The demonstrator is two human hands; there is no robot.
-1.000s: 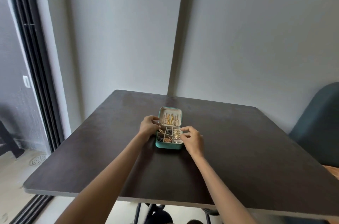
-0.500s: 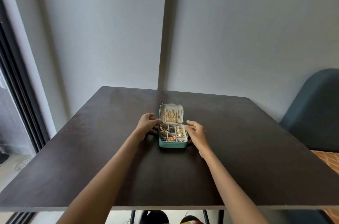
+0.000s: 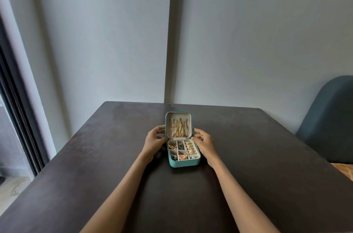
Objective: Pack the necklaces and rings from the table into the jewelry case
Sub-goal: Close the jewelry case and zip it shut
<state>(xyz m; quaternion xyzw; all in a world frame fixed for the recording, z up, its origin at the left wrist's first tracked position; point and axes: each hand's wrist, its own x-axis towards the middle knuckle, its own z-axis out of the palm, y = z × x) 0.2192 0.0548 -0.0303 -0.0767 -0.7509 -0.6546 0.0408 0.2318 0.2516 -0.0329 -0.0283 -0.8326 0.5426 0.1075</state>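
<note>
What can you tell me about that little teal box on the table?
The jewelry case is small, square with rounded corners, teal outside and cream-lined inside. It lies open on the dark table, its lid standing nearly upright at the far side. Gold necklaces hang inside the lid. The base is split into small compartments; rings fill a row on the right, other small pieces the rest. The left hand touches the lid's left edge, the right hand is at its right side.

The only view came from the person's head, above the near edge of the desk [image 3: 95, 166], facing forward and down toward the wall corner beyond it, seemingly at arm's length from its middle.
</note>
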